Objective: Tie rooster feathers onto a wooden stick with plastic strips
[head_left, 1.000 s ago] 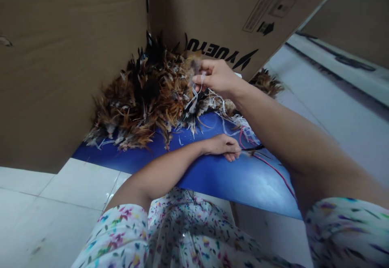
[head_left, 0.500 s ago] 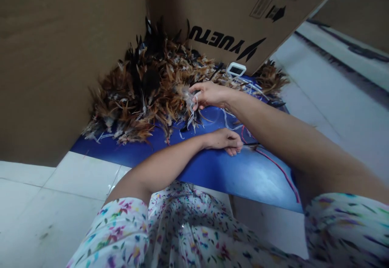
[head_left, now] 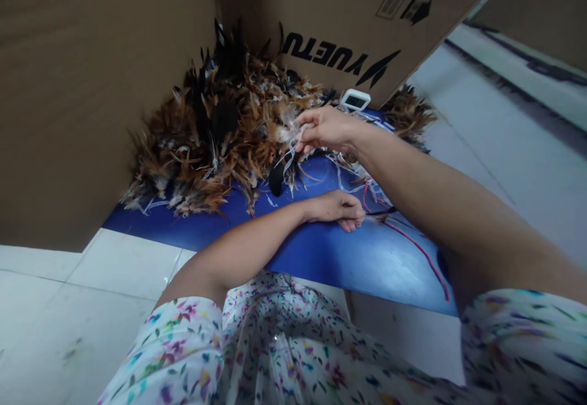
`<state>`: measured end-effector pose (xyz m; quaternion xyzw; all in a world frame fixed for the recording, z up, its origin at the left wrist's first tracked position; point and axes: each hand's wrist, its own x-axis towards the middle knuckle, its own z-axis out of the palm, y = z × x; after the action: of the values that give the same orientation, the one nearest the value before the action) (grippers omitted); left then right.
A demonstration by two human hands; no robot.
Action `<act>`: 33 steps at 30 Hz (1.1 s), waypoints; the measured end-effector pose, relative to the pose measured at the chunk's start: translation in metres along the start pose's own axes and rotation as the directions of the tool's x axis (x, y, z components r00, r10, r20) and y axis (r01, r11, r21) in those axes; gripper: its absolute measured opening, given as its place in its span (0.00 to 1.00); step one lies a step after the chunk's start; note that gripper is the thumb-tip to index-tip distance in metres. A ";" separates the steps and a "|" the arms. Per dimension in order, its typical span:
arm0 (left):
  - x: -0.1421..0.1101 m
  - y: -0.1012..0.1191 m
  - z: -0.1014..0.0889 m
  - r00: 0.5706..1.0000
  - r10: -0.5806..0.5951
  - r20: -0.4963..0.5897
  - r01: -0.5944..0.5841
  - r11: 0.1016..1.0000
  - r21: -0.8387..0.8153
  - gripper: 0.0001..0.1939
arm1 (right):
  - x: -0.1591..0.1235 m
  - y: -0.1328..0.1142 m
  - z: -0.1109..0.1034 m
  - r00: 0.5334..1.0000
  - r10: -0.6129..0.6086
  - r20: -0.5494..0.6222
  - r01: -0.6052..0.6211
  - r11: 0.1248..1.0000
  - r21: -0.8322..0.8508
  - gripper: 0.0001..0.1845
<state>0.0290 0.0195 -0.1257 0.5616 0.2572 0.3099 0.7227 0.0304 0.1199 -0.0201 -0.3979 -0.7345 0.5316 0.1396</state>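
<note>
My left hand point(head_left: 340, 208) rests low over the blue tabletop point(head_left: 321, 249), its fingers closed. A thin dark feather point(head_left: 381, 213) sticks out to the right from those fingertips. Farther out, my right hand point(head_left: 323, 130) pinches a thin white strip point(head_left: 290, 155) that dangles in a loose loop from the fingers. Pale fluff point(head_left: 288, 122) lies right at these fingertips, and I cannot tell whether it is held too. Beyond and left of this hand spreads a big heap of brown and black feathers point(head_left: 220, 148).
Cardboard panels rise on the left point(head_left: 92, 105) and behind, the back one point(head_left: 316, 7) printed YUETU upside down. Against it stands a small white-framed device point(head_left: 355, 100). A pink cord point(head_left: 424, 255) runs along the table's right side. More brown feathers point(head_left: 410, 111) lie at the right corner.
My right hand has risen slightly away from me and to the right, with the white strip still in its fingers. The left hand has stayed almost in place.
</note>
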 end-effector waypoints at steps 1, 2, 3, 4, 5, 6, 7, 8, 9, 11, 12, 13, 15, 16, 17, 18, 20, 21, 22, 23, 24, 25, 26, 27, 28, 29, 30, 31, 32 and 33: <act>0.000 0.000 0.000 1.000 -0.003 0.000 0.003 1.000 0.000 0.11 | 0.001 0.000 -0.001 1.000 -0.003 -0.011 0.003 1.000 -0.005 0.14; 0.000 0.000 0.000 1.000 -0.004 0.001 0.004 1.000 0.001 0.11 | 0.002 0.001 -0.001 1.000 -0.009 -0.019 0.008 1.000 -0.021 0.14; 0.000 -0.001 0.000 1.000 -0.003 0.002 0.003 1.000 0.003 0.10 | 0.002 0.001 -0.002 1.000 -0.017 -0.023 0.016 0.998 -0.053 0.14; 0.000 -0.002 -0.001 1.000 -0.001 0.004 0.001 1.000 0.004 0.10 | 0.003 0.002 -0.002 0.999 -0.026 -0.025 0.023 0.994 -0.104 0.13; 0.001 -0.002 -0.001 1.000 0.001 0.006 -0.001 1.000 0.006 0.10 | 0.004 0.003 -0.003 0.999 -0.034 -0.025 0.029 0.984 -0.175 0.13; 0.001 -0.003 -0.001 1.000 0.002 0.006 -0.002 1.000 0.007 0.10 | 0.004 0.003 -0.004 0.999 -0.044 -0.027 0.036 0.965 -0.262 0.13; 0.001 -0.004 -0.001 1.000 0.003 0.005 -0.003 1.000 0.007 0.10 | 0.004 0.002 -0.006 0.998 -0.061 -0.033 0.045 0.932 -0.360 0.13; 0.002 -0.005 -0.002 1.000 0.004 0.005 -0.004 1.000 0.005 0.10 | 0.004 0.002 -0.008 0.995 -0.091 -0.039 0.063 0.883 -0.466 0.13; 0.002 -0.005 -0.002 1.000 0.005 0.006 -0.005 1.000 0.005 0.10 | 0.003 0.000 -0.010 0.990 -0.138 -0.043 0.089 0.815 -0.573 0.14; 0.003 -0.006 -0.002 1.000 0.007 0.006 -0.007 1.000 0.006 0.10 | -0.001 -0.004 -0.011 0.962 -0.271 -0.025 0.163 0.645 -0.747 0.15; 0.003 -0.007 -0.002 1.000 0.007 0.005 -0.007 1.000 0.008 0.11 | -0.003 -0.006 -0.010 0.940 -0.340 0.006 0.209 0.562 -0.800 0.15; 0.004 -0.007 -0.002 1.000 0.005 0.004 -0.005 1.000 0.014 0.11 | -0.005 -0.008 -0.008 0.916 -0.398 0.049 0.260 0.495 -0.829 0.15; 0.004 -0.007 -0.002 1.000 -0.001 0.000 0.001 1.000 0.029 0.11 | -0.009 -0.011 0.002 0.871 -0.465 0.157 0.370 0.413 -0.832 0.16; 0.005 -0.007 -0.002 1.000 -0.006 -0.003 0.006 0.999 0.039 0.11 | -0.011 -0.012 0.009 0.852 -0.476 0.218 0.425 0.385 -0.819 0.16; 0.005 -0.007 -0.001 1.000 -0.009 -0.006 0.009 0.999 0.049 0.11 | -0.011 -0.013 0.016 0.833 -0.477 0.279 0.474 0.356 -0.806 0.17; 0.006 -0.007 -0.001 1.000 -0.014 -0.005 0.014 0.998 0.058 0.10 | -0.011 -0.012 0.024 0.816 -0.470 0.336 0.514 0.323 -0.795 0.17; 0.006 -0.007 -0.001 1.000 -0.018 -0.001 0.018 0.997 0.075 0.10 | -0.009 -0.010 0.039 0.791 -0.442 0.423 0.561 0.248 -0.790 0.17; 0.006 -0.007 -0.001 1.000 -0.018 -0.002 0.018 0.996 0.084 0.09 | -0.007 -0.009 0.045 0.788 -0.424 0.446 0.563 0.205 -0.801 0.17; 0.006 -0.006 0.000 1.000 -0.018 -0.007 0.019 0.996 0.091 0.09 | -0.005 -0.008 0.050 0.793 -0.407 0.452 0.550 0.159 -0.820 0.18; 0.006 -0.006 0.000 1.000 -0.019 -0.017 0.020 0.995 0.096 0.08 | -0.002 -0.007 0.055 0.803 -0.394 0.447 0.524 0.111 -0.844 0.18; 0.006 -0.005 0.001 0.999 -0.021 -0.028 0.023 0.995 0.099 0.08 | 0.001 -0.007 0.058 0.814 -0.388 0.433 0.492 0.064 -0.868 0.18; 0.005 -0.005 0.002 0.999 -0.022 -0.040 0.026 0.995 0.100 0.08 | 0.005 -0.006 0.061 0.822 -0.390 0.416 0.460 0.023 -0.887 0.18; 0.004 -0.004 0.003 0.999 -0.023 -0.046 0.028 0.995 0.100 0.09 | 0.009 -0.006 0.062 0.827 -0.394 0.401 0.434 -0.006 -0.901 0.18; 0.004 -0.003 0.004 0.998 -0.023 -0.051 0.028 0.995 0.099 0.09 | 0.013 -0.007 0.063 0.831 -0.397 0.390 0.416 -0.023 -0.909 0.18; 0.004 -0.002 0.005 0.998 -0.024 -0.051 0.029 0.995 0.098 0.09 | 0.016 -0.007 0.062 0.835 -0.397 0.380 0.404 -0.027 -0.915 0.18; 0.004 -0.002 0.005 0.998 -0.026 -0.052 0.031 0.995 0.097 0.10 | 0.020 -0.007 0.061 0.841 -0.392 0.373 0.397 -0.020 -0.918 0.17; 0.004 -0.001 0.005 0.998 -0.030 -0.052 0.035 0.995 0.095 0.10 | 0.023 -0.008 0.059 0.847 -0.386 0.365 0.395 0.000 -0.919 0.17; 0.004 -0.001 0.005 0.998 -0.038 -0.048 0.042 0.995 0.090 0.10 | 0.026 -0.008 0.056 0.850 -0.389 0.355 0.398 0.035 -0.917 0.16; 0.005 0.000 0.005 0.998 -0.046 -0.042 0.050 0.995 0.084 0.10 | 0.029 -0.009 0.052 0.849 -0.403 0.341 0.408 0.088 -0.909 0.15; 0.005 0.000 0.004 0.998 -0.051 -0.035 0.054 0.995 0.079 0.10 | 0.031 -0.010 0.048 0.843 -0.430 0.321 0.422 0.161 -0.892 0.14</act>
<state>0.0356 0.0206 -0.1253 0.5780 0.2957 0.2895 0.7033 -0.0241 0.1090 -0.0371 -0.1812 -0.9810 -0.0645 0.0253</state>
